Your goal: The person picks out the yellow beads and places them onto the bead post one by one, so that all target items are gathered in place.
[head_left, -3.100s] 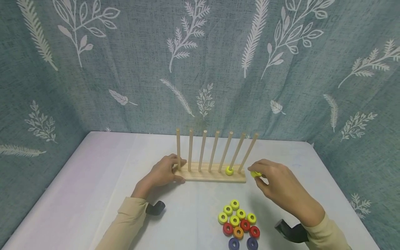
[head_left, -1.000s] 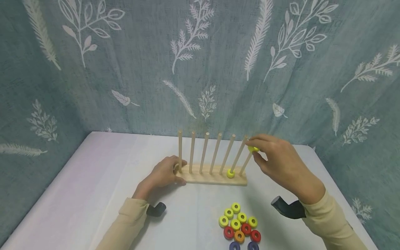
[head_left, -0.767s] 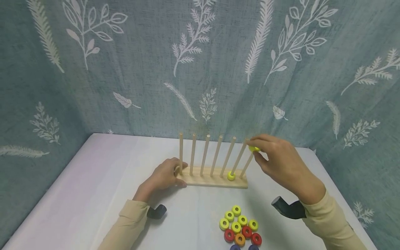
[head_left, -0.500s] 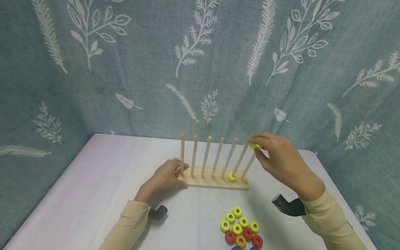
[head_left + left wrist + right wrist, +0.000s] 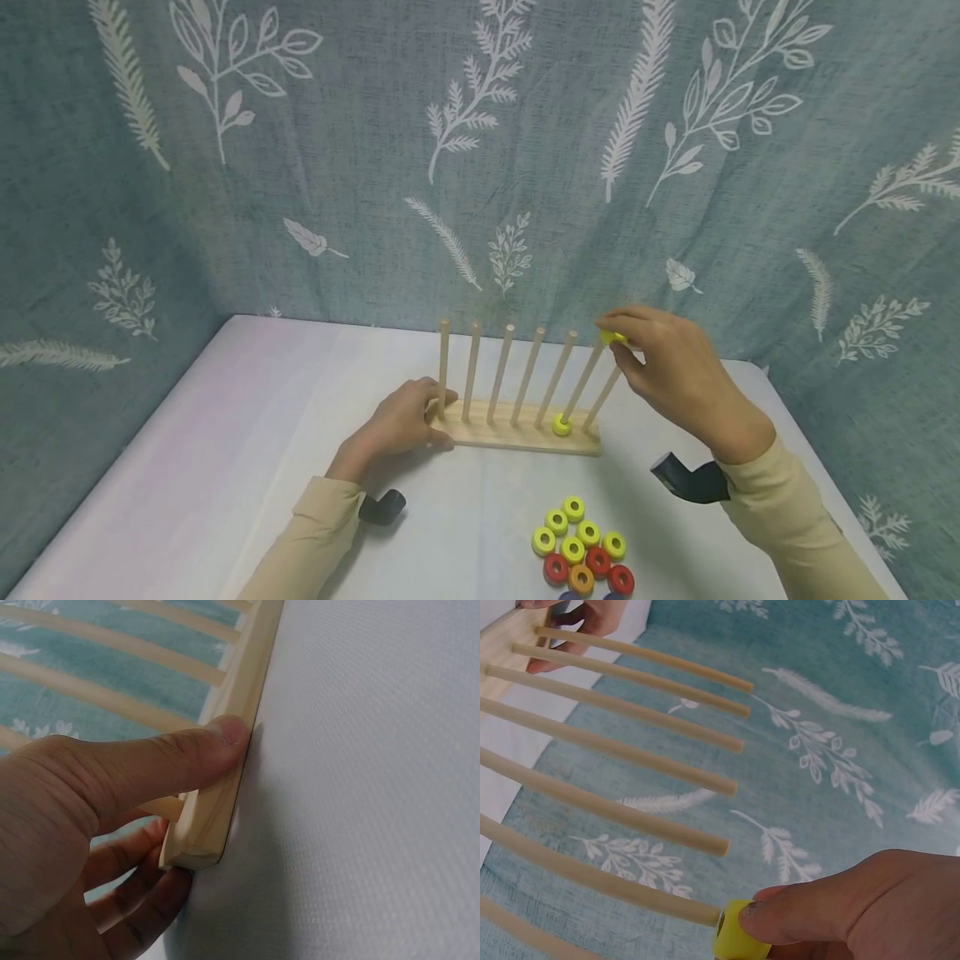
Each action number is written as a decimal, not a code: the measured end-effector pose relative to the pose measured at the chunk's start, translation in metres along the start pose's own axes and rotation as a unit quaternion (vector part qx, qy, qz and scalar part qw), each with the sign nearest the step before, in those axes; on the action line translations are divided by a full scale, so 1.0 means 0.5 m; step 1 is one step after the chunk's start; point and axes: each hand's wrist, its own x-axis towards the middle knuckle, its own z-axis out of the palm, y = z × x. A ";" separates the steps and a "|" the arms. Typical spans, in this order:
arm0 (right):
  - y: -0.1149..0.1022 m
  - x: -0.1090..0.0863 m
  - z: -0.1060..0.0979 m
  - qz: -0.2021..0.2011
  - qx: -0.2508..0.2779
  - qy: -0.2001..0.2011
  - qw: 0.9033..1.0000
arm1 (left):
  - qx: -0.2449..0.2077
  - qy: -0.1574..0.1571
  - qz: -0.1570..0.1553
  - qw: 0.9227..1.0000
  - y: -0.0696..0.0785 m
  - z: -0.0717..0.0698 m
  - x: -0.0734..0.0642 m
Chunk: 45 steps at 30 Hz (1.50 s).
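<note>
A wooden rack [image 5: 517,438] with a row of upright pegs stands on the table. At its left end my left hand [image 5: 405,415] grips the base, thumb on the front edge and fingers behind, as the left wrist view shows. My right hand [image 5: 682,375] pinches a yellow ring [image 5: 735,936] between thumb and fingers. That ring is at the tip of the second peg from the right; the right wrist view has its hole facing the peg end. Another yellow ring [image 5: 562,427] sits at the bottom of the same peg. Behind my right hand, the rightmost peg's top is hidden.
In front of the rack lie several loose yellow rings [image 5: 572,550], red rings [image 5: 556,569] and an orange ring [image 5: 581,579]. Two purple rings [image 5: 570,596] are cut off by the lower frame edge. A patterned curtain [image 5: 360,167] hangs behind the white table [image 5: 285,450].
My right hand has lifted the yellow ring from beside the rack's right end to peg-top height, then shifted it from the rightmost peg to the second-from-right peg's tip. The left hand keeps its grip.
</note>
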 end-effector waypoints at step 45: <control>-0.016 -0.049 -0.002 -0.039 0.027 0.031 0.998 | 0.014 0.005 0.003 1.000 0.004 0.002 -0.004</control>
